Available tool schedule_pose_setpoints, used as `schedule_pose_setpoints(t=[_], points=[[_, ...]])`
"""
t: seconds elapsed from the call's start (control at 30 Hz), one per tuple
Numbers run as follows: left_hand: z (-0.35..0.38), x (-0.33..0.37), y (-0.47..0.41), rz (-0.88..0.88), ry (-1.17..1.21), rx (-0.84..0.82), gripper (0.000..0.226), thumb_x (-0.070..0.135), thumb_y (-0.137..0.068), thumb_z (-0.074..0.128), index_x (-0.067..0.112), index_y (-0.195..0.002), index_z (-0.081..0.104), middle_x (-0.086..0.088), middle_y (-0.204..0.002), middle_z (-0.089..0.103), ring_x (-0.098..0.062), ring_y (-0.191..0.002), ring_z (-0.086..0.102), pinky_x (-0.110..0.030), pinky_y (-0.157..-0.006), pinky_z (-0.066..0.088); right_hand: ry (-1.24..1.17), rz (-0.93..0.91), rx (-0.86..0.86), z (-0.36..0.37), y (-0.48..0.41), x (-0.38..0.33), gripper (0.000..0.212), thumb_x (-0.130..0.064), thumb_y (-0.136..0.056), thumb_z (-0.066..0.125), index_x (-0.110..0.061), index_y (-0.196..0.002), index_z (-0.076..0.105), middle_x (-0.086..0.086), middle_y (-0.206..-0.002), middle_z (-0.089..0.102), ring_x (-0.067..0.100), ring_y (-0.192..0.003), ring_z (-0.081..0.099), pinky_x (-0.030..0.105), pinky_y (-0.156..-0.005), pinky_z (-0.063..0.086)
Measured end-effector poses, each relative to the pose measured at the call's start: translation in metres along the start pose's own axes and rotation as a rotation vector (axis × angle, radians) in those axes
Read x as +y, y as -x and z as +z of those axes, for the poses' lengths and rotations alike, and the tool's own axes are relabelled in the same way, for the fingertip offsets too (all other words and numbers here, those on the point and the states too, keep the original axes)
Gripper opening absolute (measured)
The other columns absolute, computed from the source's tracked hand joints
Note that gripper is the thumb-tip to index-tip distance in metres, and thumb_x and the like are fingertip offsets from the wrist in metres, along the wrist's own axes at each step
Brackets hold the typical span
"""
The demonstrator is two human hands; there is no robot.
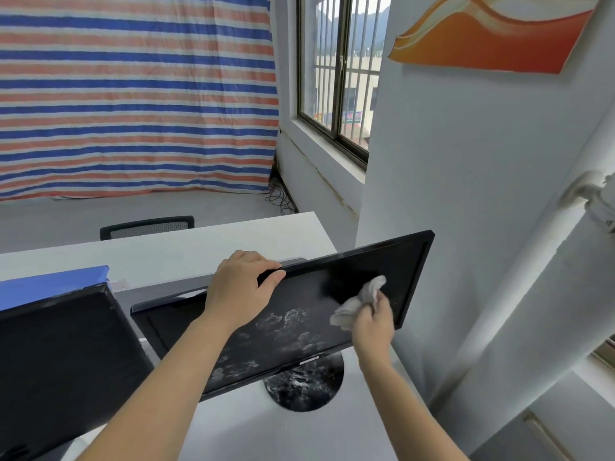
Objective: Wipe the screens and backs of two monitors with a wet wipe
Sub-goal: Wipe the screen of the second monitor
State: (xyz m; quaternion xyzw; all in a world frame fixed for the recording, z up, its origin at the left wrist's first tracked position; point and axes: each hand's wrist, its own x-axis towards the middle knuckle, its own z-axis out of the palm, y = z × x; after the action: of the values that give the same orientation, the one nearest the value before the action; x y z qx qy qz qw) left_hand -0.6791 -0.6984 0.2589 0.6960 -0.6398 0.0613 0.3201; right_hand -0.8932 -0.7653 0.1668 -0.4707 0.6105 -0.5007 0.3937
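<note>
A black monitor (299, 327) stands on the white desk, its screen tilted back and marked with pale dusty smears across the lower middle; a darker wiped patch shows at the upper right. My left hand (243, 287) grips its top edge, fingers curled over the bezel. My right hand (374, 319) presses a crumpled grey-white wet wipe (361, 301) against the right part of the screen. The round stand base (304, 382) is dusty too. A second black monitor (63, 367) sits at the lower left, screen facing me.
The white desk (253, 427) runs to a white wall on the right. A blue box (53, 284) lies behind the left monitor. A black mesh chair (146, 226) stands beyond the desk. Cables lie on the floor by the striped tarp and barred window.
</note>
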Motion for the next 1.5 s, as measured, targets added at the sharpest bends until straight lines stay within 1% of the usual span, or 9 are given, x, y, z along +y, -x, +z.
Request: schedule_pose_setpoints(t=[0.13,0.33,0.5,0.67,0.9,1.13,1.27,1.37,1.5], points=[[0.001,0.003,0.0,-0.01,0.002,-0.06,0.027,0.048,-0.095,0.054,0.034,-0.108,0.073,0.017,-0.107,0.067,-0.013,-0.106,0.052,-0.03,-0.092,0.042,0.145,-0.189,0.055,0.031,0.027,-0.006,0.028,-0.004,-0.099,0.042,-0.01,-0.124,0.053,0.002,-0.121,0.049,0.02,-0.099,0.05,0.03,-0.086,0.04],[-0.006,0.0,-0.002,-0.007,-0.02,-0.073,0.028,0.047,-0.095,0.054,0.032,-0.11,0.072,0.016,-0.111,0.068,-0.011,-0.106,0.052,-0.032,-0.09,0.043,0.311,-0.376,-0.562,0.071,0.083,0.025,0.032,-0.002,-0.093,0.045,-0.03,-0.092,0.061,-0.008,-0.106,0.051,0.001,-0.093,0.052,0.006,-0.082,0.039],[-0.002,0.003,-0.001,-0.001,-0.049,-0.069,0.025,0.048,-0.095,0.054,0.035,-0.106,0.072,0.017,-0.105,0.068,-0.011,-0.102,0.052,-0.032,-0.091,0.043,0.212,-0.138,-0.229,0.021,0.023,0.006,0.02,-0.008,-0.09,0.049,-0.02,-0.085,0.064,0.001,-0.084,0.064,0.024,-0.086,0.062,0.031,-0.072,0.042],[0.007,0.028,-0.008,-0.033,-0.158,0.037,0.04,0.05,-0.097,0.045,0.025,-0.08,0.071,0.011,-0.08,0.066,-0.015,-0.085,0.054,-0.032,-0.076,0.045,0.205,-0.284,0.096,-0.057,-0.055,-0.045,0.017,-0.038,-0.096,0.036,-0.034,-0.105,0.05,-0.005,-0.093,0.063,0.023,-0.082,0.063,0.036,-0.073,0.048],[0.029,0.05,-0.024,-0.278,-0.355,0.032,0.054,0.042,-0.102,0.028,0.019,-0.058,0.048,0.001,-0.052,0.052,-0.021,-0.05,0.049,-0.025,-0.045,0.035,0.806,-0.722,-0.086,-0.079,-0.114,-0.084,0.039,-0.056,-0.1,0.036,-0.036,-0.125,0.058,-0.005,-0.136,0.042,0.02,-0.108,0.057,0.036,-0.079,0.05],[0.036,0.042,-0.049,-0.38,-0.407,0.028,0.054,0.033,-0.1,0.03,0.016,-0.062,0.064,0.002,-0.053,0.056,-0.02,-0.049,0.051,-0.025,-0.052,0.043,1.194,-0.676,-0.116,-0.056,-0.14,-0.099,0.033,-0.042,-0.102,0.042,-0.02,-0.124,0.051,0.003,-0.094,0.046,0.02,-0.062,0.047,0.027,-0.049,0.033],[0.042,0.034,-0.063,-0.376,-0.437,0.026,0.054,0.034,-0.099,0.028,0.018,-0.07,0.07,0.003,-0.063,0.065,-0.019,-0.054,0.054,-0.025,-0.055,0.044,1.41,-0.756,-0.247,-0.05,-0.153,-0.106,0.056,-0.024,-0.093,0.059,-0.033,-0.142,0.033,0.004,-0.09,0.04,0.019,-0.067,0.044,0.027,-0.054,0.034],[0.043,0.029,-0.073,-0.367,-0.437,0.034,0.051,0.032,-0.1,0.029,0.014,-0.065,0.063,0.0,-0.059,0.057,-0.019,-0.053,0.05,-0.026,-0.056,0.038,1.365,-0.701,-0.239,-0.038,-0.163,-0.116,0.025,-0.033,-0.098,0.044,-0.021,-0.117,0.054,0.003,-0.079,0.04,0.018,-0.06,0.04,0.027,-0.052,0.028],[0.043,0.019,-0.085,-0.395,-0.408,0.017,0.049,0.03,-0.099,0.029,0.014,-0.063,0.058,0.0,-0.059,0.053,-0.017,-0.053,0.044,-0.028,-0.057,0.032,1.275,-0.613,-0.237,-0.021,-0.174,-0.124,0.041,-0.035,-0.099,0.029,-0.012,-0.08,0.056,0.005,-0.077,0.049,0.019,-0.057,0.041,0.026,-0.052,0.027]])
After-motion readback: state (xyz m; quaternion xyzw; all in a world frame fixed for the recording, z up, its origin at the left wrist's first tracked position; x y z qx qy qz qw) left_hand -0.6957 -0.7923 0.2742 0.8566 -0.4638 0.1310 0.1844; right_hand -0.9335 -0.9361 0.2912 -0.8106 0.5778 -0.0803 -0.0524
